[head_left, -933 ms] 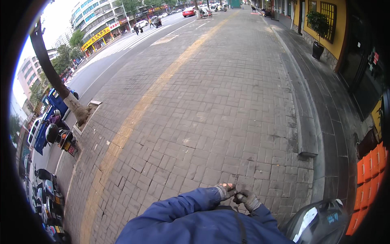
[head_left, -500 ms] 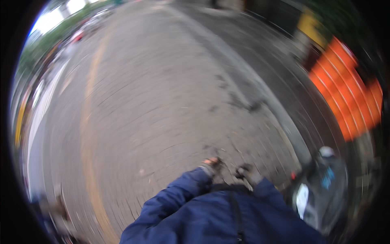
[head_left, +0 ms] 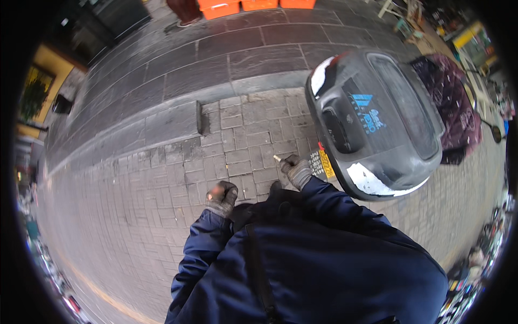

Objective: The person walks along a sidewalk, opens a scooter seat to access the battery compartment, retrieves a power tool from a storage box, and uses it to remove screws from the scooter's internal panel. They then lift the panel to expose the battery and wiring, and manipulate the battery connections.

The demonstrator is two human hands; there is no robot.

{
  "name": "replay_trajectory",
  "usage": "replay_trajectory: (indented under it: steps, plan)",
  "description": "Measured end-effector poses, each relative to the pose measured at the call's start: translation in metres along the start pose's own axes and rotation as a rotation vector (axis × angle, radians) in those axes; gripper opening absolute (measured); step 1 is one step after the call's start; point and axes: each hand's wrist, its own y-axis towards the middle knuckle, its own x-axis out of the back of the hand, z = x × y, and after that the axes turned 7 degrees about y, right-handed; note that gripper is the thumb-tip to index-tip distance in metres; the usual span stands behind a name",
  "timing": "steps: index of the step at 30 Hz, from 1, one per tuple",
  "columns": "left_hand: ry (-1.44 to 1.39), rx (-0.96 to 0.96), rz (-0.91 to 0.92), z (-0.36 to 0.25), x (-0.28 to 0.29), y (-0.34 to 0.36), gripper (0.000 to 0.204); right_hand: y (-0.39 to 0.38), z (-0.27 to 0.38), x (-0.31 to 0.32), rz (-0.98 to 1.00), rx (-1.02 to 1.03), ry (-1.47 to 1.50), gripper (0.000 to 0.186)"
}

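Note:
My right hand point(head_left: 296, 169), in a dark grey glove, is closed with the fingers curled. A small thing with a pale, brassy tip point(head_left: 277, 158) sticks out of it to the left, too small to name surely. Close to the right of that hand stands a scooter's dark grey rear box point(head_left: 377, 121) with white patches at its corners and a yellow plate point(head_left: 326, 163) below. My left hand point(head_left: 223, 196), also gloved, is held low before me with its fingers curled and some bare skin showing. Whatever it may hold is hidden.
A maroon patterned cover point(head_left: 453, 102) lies over the scooter's front part. Beyond the brick paving point(head_left: 237, 140) a stone kerb point(head_left: 162, 121) leads up to dark slabs. Orange crates point(head_left: 259, 5) stand at the far edge, beside a person's legs point(head_left: 185, 11).
My view has swung to the right, bringing the scooter and kerb close in front. The roadway has shifted to the left. My two hands are farther apart than before.

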Motion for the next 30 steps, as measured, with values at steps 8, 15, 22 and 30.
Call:
replay_trajectory:
  steps: [8, 15, 22, 30]
  plan:
    - [0.051, -0.223, 0.416, -0.015, -0.014, 0.118, 0.006, -0.012, -0.052, 0.043, -0.604, -0.064, -0.383, 0.014]
    - [0.036, -0.184, 0.717, 0.002, 0.011, 0.212, 0.007, 0.004, -0.019, 0.031, -0.964, -0.17, -0.428, 0.027]
    - [-0.002, -0.234, 0.816, 0.012, 0.045, 0.276, 0.008, 0.016, 0.03, 0.015, -1.098, -0.535, -0.351, 0.027]
    - [0.122, -0.133, 0.955, -0.018, 0.022, 0.3, 0.006, 0.029, 0.041, 0.004, -1.201, -0.648, -0.329, 0.025]
